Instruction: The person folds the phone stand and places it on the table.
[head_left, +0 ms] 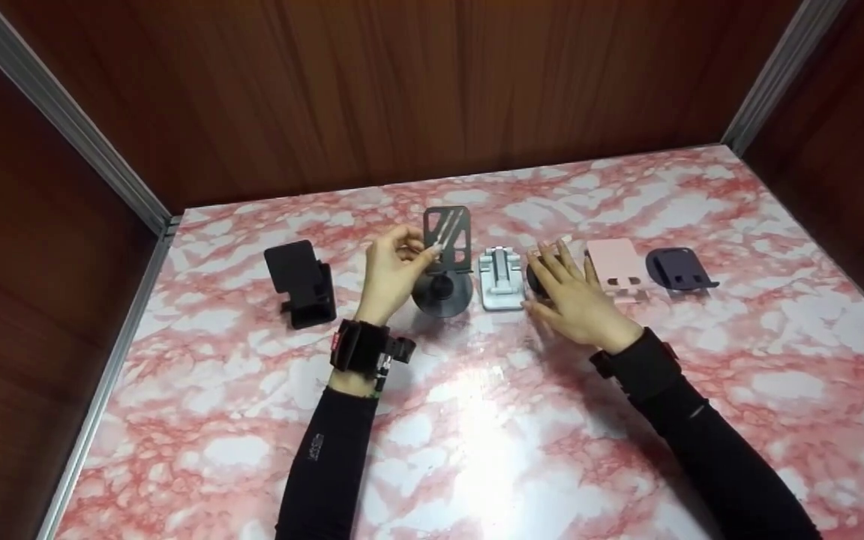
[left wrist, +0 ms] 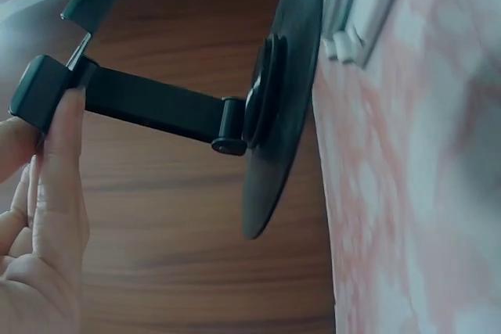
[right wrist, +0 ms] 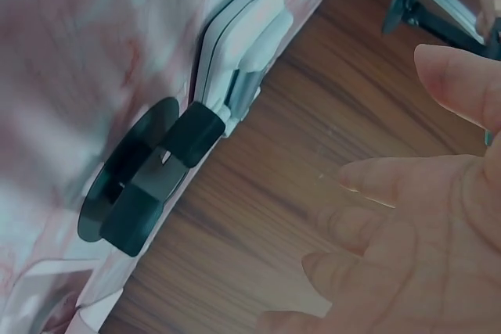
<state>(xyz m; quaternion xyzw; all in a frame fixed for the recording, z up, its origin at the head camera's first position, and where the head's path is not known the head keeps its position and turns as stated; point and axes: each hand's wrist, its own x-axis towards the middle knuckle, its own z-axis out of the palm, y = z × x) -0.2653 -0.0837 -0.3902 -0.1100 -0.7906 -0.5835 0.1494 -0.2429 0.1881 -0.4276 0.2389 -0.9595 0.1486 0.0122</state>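
My left hand (head_left: 394, 274) pinches the left edge of a dark phone stand (head_left: 442, 296) between thumb and fingers. Its cut-out plate stands upright above a round base. Seen from the left wrist, the arm (left wrist: 156, 107) joins plate to base, and the base looks a little above the table. Palm down with spread fingers, my right hand (head_left: 582, 304) hovers over a second dark phone stand (right wrist: 149, 185), folded low on its round base. The right wrist view shows a gap between hand and stand. Between the two lies a folded white and grey phone stand (head_left: 503, 285).
Right of my right hand are a pink phone stand (head_left: 616, 259) and a navy one (head_left: 676, 266). A black phone stand (head_left: 301, 277) is at the far left of the row. Wood-patterned panels (head_left: 432, 90) border the marbled table (head_left: 289, 465) at the back and sides.
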